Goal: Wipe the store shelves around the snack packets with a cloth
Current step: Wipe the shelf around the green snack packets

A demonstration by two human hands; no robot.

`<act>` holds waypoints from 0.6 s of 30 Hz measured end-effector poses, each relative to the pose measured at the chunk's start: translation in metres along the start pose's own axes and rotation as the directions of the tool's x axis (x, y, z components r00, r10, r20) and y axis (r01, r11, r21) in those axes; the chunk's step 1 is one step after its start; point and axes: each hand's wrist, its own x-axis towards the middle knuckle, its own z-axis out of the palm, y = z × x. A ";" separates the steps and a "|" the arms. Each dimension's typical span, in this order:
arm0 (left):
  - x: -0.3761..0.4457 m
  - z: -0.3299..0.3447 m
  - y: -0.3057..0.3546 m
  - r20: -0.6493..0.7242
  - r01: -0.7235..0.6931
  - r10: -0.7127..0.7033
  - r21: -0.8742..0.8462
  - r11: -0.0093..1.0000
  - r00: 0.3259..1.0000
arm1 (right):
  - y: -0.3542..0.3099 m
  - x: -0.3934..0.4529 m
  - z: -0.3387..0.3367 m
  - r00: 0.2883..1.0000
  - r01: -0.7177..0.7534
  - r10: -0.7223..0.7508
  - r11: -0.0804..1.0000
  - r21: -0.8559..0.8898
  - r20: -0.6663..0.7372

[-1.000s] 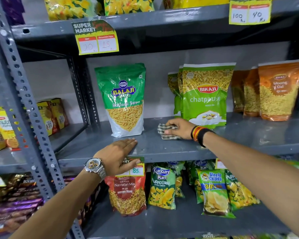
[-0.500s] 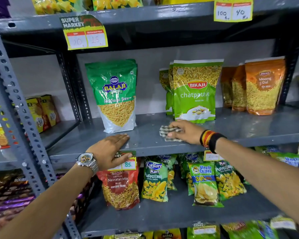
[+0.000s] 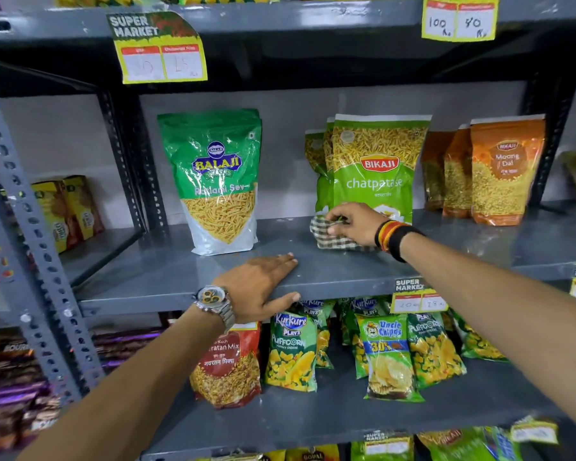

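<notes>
A grey metal shelf (image 3: pixel 167 274) runs across the middle of the view. My right hand (image 3: pixel 354 223) grips a checked cloth (image 3: pixel 326 235) bunched on that shelf, right in front of the green Bikaji packets (image 3: pixel 376 161). My left hand (image 3: pixel 260 284) lies flat on the shelf's front edge, fingers spread, thumb hooked under the lip. A green Balaji sev packet (image 3: pixel 218 181) stands upright behind and left of my left hand. Orange Moong Dal packets (image 3: pixel 502 171) stand at the right end of the shelf.
The shelf below holds a red Navratan Mix packet (image 3: pixel 230 364), Kurkure Puffcorn packets (image 3: pixel 291 354) and an Uncle Chipps packet (image 3: pixel 388 357). Yellow price tags (image 3: pixel 162 51) hang from the shelf above. Perforated grey uprights (image 3: pixel 37 247) stand at left, with yellow boxes (image 3: pixel 67 207) beyond.
My right hand has gathered the cloth from flat under the palm into a pinched bunch, closer to the Bikaji packets. My left hand stays on the shelf edge.
</notes>
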 end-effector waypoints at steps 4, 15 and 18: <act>-0.001 0.008 -0.003 -0.032 -0.029 0.030 0.013 0.999 0.999 | 0.030 -0.021 0.014 0.998 -0.048 0.048 0.999 0.003 0.032; -0.003 0.005 0.002 -0.007 -0.005 0.005 0.009 1.000 1.000 | 0.038 -0.104 -0.036 0.959 -0.020 -0.024 0.989 0.150 0.282; 0.007 -0.003 0.019 -0.018 0.026 -0.025 0.021 0.999 1.000 | 0.047 -0.093 -0.063 0.994 -0.018 -0.006 0.976 0.219 0.108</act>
